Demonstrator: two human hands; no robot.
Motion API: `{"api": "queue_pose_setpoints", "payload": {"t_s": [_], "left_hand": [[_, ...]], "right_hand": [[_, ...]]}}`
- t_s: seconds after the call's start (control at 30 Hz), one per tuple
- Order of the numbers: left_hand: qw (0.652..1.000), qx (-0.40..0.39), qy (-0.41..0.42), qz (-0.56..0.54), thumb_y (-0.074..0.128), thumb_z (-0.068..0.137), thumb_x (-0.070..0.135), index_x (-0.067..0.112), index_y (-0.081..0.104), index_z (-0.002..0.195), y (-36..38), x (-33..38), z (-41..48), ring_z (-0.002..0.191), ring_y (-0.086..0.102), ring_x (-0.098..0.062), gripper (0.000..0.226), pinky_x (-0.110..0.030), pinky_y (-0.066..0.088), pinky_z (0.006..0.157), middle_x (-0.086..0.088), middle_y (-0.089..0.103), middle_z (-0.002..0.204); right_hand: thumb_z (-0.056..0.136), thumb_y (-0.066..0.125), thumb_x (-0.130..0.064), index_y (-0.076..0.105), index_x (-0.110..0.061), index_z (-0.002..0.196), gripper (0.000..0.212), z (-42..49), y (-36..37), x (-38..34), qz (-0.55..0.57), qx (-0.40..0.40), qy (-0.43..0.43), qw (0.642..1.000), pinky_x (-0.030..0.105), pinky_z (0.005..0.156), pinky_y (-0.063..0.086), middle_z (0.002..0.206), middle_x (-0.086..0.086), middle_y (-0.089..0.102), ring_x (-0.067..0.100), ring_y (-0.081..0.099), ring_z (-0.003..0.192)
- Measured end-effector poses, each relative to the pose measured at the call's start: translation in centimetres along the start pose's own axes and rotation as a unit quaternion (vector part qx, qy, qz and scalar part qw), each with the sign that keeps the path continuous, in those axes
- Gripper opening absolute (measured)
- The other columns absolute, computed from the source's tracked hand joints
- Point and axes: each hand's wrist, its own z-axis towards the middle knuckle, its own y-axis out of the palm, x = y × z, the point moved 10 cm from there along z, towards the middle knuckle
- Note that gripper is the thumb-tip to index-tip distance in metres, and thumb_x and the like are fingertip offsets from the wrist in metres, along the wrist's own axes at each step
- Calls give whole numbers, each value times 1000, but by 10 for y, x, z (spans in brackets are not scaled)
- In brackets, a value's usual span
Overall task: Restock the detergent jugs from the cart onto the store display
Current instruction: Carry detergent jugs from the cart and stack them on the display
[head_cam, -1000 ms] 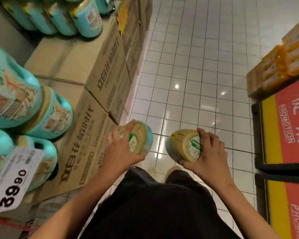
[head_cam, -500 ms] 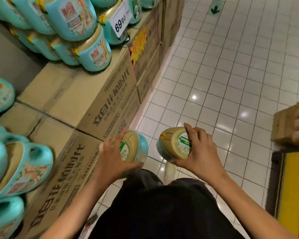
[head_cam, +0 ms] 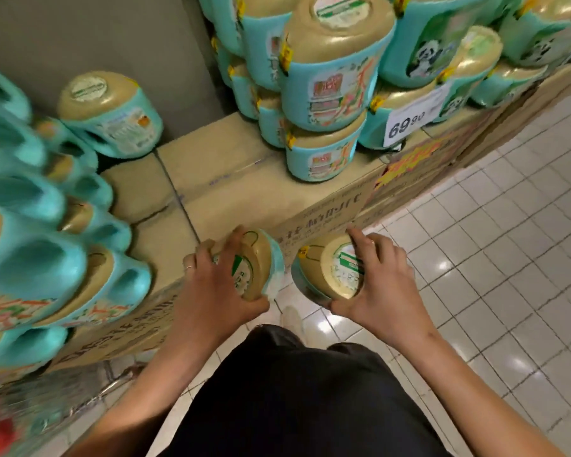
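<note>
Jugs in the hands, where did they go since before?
Both were carried closer to the boxes, off the open floor. Unchanged: the left hand grips the left jug, the right hand grips the right jug.

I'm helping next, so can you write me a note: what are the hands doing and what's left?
Left hand grips the left jug by its tan top.
Right hand grips the right jug likewise.
Both are held up at the front edge of the cartons, not yet on the display.
Stacked jugs already sit on the cartons.
Left: set both on the bare carton top.
</note>
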Motion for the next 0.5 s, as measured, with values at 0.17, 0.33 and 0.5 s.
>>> {"api": "queue_pose_setpoints", "payload": {"t_s": [0.17, 0.33, 0.5], "left_hand": [[995, 46, -90, 1, 69, 48, 72, 51, 8, 159, -38, -22, 33, 124, 40, -32, 129, -49, 52, 92, -7, 37, 137], [981, 57, -187, 7, 80, 52, 67, 52, 8, 158, -54, -58, 54, 125, 36, -33, 129, -47, 50, 93, -9, 35, 140], [965, 33, -259, -7, 79, 54, 65, 54, 8, 156, -56, -79, 75, 132, 35, -38, 125, -49, 51, 91, -9, 34, 146]], "right_hand": [[53, 64, -76, 22, -32, 164, 127, 80, -21, -60, -34, 2, -103, 994, 50, 101, 47, 143, 3, 42, 29, 43, 126], [55, 82, -69, 28, -28, 163, 128, 145, -11, -123, -75, -13, -208, 975, 51, 95, 48, 142, 6, 44, 34, 47, 124], [56, 82, -70, 27, -27, 163, 128, 188, 11, -163, -109, -42, -299, 947, 52, 96, 49, 145, 8, 46, 35, 48, 122]]}}
